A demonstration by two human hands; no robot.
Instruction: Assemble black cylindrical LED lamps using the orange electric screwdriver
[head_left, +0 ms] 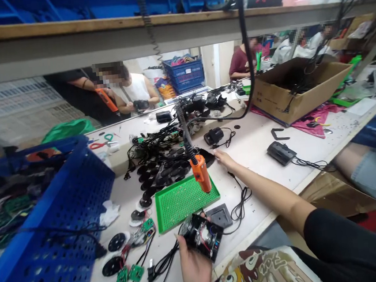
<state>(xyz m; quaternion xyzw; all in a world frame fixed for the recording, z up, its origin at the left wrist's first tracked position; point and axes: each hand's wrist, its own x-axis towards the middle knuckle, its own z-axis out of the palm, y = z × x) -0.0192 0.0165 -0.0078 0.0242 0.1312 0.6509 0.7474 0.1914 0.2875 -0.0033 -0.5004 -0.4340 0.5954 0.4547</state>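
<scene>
In the head view, the left hand [195, 271] grips an open black device housing [202, 237] from below, low over the surface [249, 153]. The right hand [223, 158] lies empty, fingers together, just beside a hanging orange electric screwdriver [200, 173] and a green perforated tray [184, 203].

A white workbench [252, 152] carries a green perforated tray [181, 206] and black cables [152, 151]

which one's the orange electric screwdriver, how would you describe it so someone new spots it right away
On the long white workbench, find the green perforated tray among the black cables and parts. The orange electric screwdriver hangs just above the tray on a black cord, beside the person's right hand. Its bright orange body stands out against the black parts around it.
</scene>
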